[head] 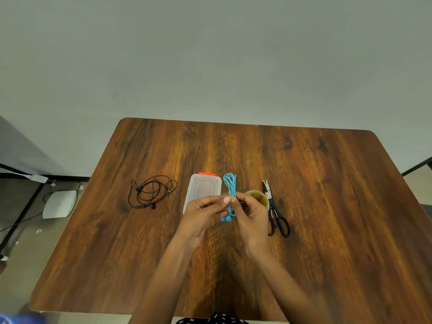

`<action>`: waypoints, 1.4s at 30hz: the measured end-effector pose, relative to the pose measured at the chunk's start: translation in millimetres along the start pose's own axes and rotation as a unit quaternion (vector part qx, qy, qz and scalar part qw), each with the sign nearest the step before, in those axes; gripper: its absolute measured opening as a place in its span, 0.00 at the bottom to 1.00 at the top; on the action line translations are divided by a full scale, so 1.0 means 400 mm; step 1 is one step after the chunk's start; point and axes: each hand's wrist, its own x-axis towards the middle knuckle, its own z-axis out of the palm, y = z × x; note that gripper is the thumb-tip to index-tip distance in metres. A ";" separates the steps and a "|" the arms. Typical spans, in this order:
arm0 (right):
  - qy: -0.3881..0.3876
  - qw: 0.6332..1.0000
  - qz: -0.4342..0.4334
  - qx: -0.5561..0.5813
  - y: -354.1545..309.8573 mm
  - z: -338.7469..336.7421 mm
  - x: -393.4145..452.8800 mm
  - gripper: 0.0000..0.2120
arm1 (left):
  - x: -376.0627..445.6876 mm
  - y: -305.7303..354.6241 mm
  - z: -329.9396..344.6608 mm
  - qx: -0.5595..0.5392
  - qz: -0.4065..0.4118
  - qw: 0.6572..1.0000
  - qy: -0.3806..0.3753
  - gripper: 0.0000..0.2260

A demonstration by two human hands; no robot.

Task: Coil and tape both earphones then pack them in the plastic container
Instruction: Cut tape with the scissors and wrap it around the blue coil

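Here both hands pinch the coiled blue earphones (230, 195): left hand (203, 212), right hand (250, 212). The plastic container (203, 187) lies just beyond the left hand, black earphones (150, 191) farther left on the worktop (327, 230).

A dark wooden table (315, 206) with rounded corners, streaked grain running front to back. At centre, a clear plastic container (203, 191) with an orange clip at its far edge. Well to its left, black earphones (150, 191) in a loose tangle. To the right, a roll of tape (259, 197), and touching its right side black-handled scissors (275, 212), blades pointing away toward the far edge.
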 end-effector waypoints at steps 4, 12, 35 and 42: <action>-0.004 0.999 -0.019 -0.025 0.003 -0.004 0.002 0.08 | 0.001 -0.011 0.008 0.052 0.044 0.997 0.044 0.05; 0.073 0.988 -0.071 -0.117 -0.001 0.013 0.005 0.08 | 0.008 -0.040 0.029 0.133 0.175 0.963 0.155 0.04; -0.036 0.893 -0.217 -0.392 0.015 0.009 -0.012 0.11 | 0.015 -0.066 0.010 0.072 0.094 0.988 0.102 0.07; -0.044 0.928 -0.198 -0.311 0.006 0.013 -0.027 0.11 | 0.027 -0.061 -0.007 0.001 0.062 0.992 0.108 0.05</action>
